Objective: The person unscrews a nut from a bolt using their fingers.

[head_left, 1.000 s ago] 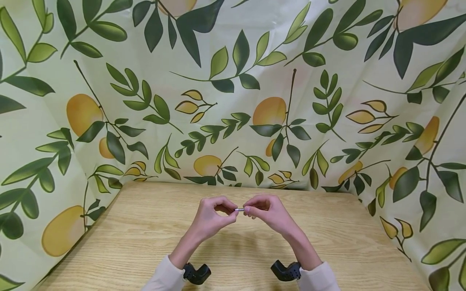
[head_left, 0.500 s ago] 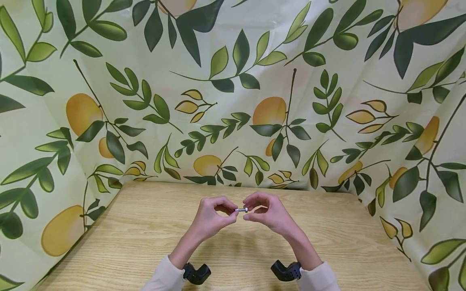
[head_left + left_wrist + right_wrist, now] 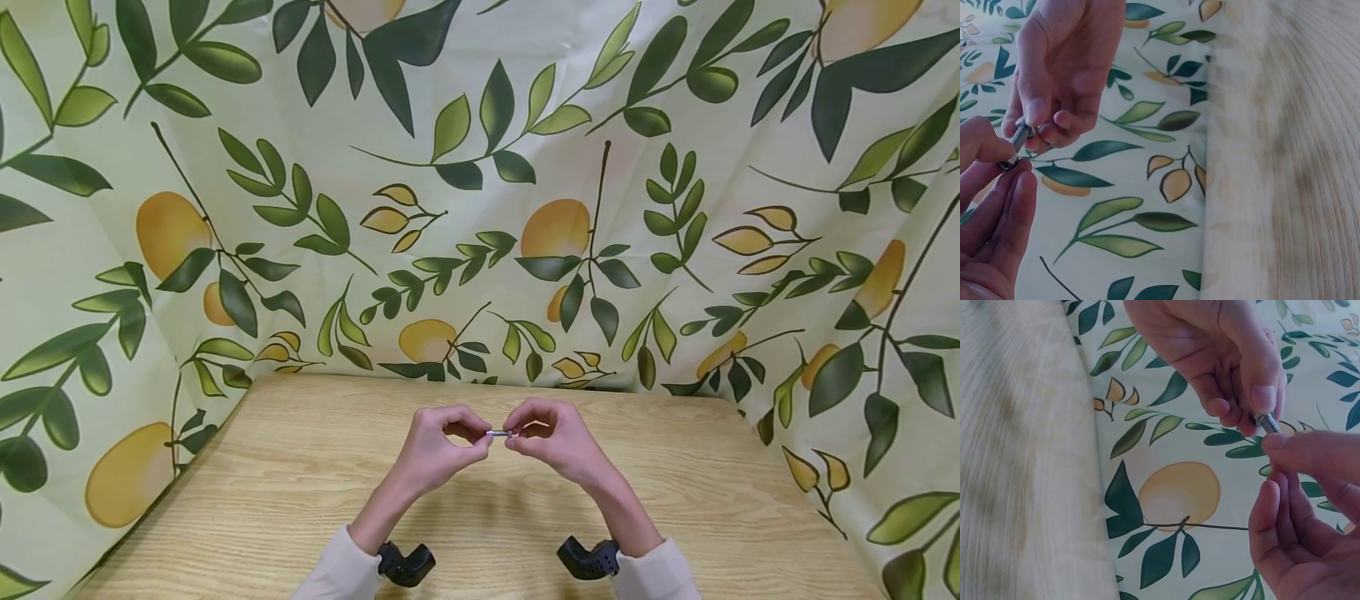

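Observation:
Between the two hands, above the table, a small silver threaded bolt point(image 3: 498, 432) lies roughly level in the head view. My left hand point(image 3: 438, 450) pinches its left end between thumb and fingers. My right hand point(image 3: 558, 442) pinches the other end, where a wider hex piece sits; whether it is a nut or the bolt's head I cannot tell. In the left wrist view the bolt point(image 3: 1020, 137) shows its threads between the fingertips of both hands. The right wrist view shows the threaded bolt point(image 3: 1268, 422) too, with its ends covered by fingers.
A light wooden table point(image 3: 300, 475) lies under the hands. Behind it and at both sides hangs a pale cloth point(image 3: 480, 208) printed with leaves and orange fruit. Each wrist wears a black camera mount point(image 3: 407, 565) by a pale sleeve point(image 3: 341, 571).
Half a second ago my right thumb and fingers were spread off the bolt's right end; now they pinch it again. The left hand has kept its hold and barely moved.

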Demonstrator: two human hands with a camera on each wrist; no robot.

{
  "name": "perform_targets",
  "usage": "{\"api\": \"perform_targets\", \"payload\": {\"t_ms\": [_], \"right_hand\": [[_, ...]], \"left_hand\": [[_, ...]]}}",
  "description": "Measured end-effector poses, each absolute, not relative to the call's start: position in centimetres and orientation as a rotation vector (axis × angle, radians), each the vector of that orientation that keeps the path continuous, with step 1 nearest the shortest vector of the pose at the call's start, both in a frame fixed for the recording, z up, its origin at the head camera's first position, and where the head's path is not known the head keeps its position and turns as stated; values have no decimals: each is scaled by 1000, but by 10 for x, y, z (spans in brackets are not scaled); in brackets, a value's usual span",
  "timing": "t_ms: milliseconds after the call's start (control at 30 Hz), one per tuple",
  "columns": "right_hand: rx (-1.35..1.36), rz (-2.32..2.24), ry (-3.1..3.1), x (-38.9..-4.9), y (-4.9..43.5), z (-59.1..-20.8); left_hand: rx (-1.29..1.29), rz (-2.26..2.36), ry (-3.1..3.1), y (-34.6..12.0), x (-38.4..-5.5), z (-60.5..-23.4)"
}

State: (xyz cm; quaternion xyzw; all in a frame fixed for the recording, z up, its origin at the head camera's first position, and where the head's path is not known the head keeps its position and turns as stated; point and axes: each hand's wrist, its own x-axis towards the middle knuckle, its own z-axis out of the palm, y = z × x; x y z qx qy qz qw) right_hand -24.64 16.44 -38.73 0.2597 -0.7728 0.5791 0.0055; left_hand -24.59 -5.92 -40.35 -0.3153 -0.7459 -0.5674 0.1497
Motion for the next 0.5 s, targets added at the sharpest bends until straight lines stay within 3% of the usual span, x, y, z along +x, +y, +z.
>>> {"api": "perform_targets", "payload": {"t_ms": [500], "right_hand": [[758, 1782, -2512, -247, 166, -386]], "left_hand": [[-917, -1645, -2134, -59, -246, -403]]}}
